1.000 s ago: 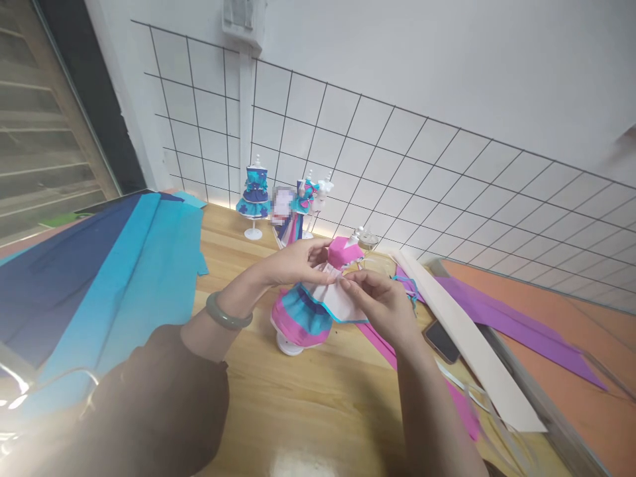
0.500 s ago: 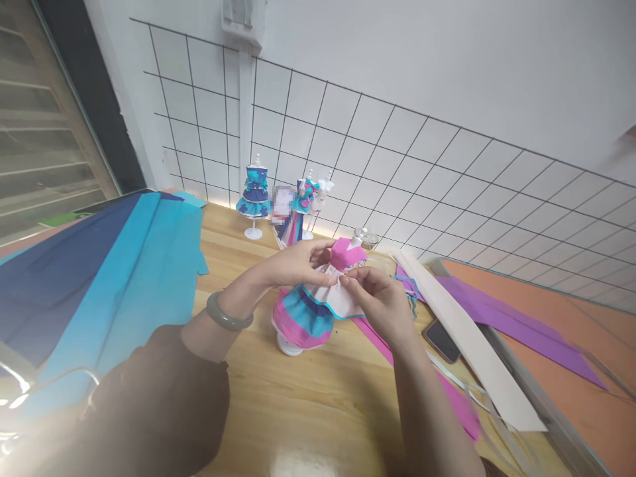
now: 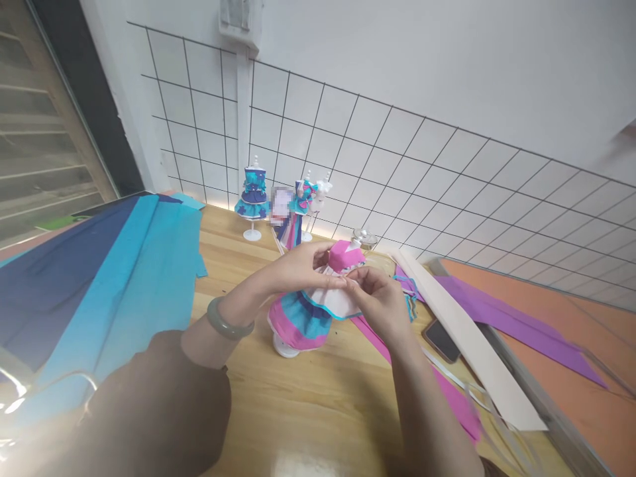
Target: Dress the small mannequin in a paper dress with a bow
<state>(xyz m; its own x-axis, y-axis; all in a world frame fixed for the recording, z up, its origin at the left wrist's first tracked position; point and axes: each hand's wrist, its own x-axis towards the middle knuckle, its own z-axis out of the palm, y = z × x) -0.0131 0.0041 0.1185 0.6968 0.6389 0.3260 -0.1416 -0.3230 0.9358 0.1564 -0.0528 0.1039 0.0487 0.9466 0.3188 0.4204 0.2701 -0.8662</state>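
Observation:
A small doll dress form on a white stand (image 3: 287,347) leans toward the right in front of me. It wears a pink bodice (image 3: 344,257), a white overskirt (image 3: 332,301) edged in turquoise, and a blue and pink skirt (image 3: 301,321) below. My left hand (image 3: 311,265), with a green bangle on its wrist, wraps the waist from the left, its thumb pressing the white overskirt. My right hand (image 3: 380,298) pinches the same overskirt at the waist from the right. Both thumbs nearly meet there, and the fingertips behind are partly hidden.
Doll forms in blue dresses (image 3: 252,199) stand at the back by a wire grid (image 3: 368,126). Blue paper or cloth sheets (image 3: 124,285) lie on the left. On the right are a phone (image 3: 441,340), a white strip (image 3: 472,344), pink pieces (image 3: 454,401) and purple material (image 3: 511,324).
My left thumb has slid right along the white overskirt toward my right fingertips. The dress form's base has shifted slightly left; both hands keep their hold.

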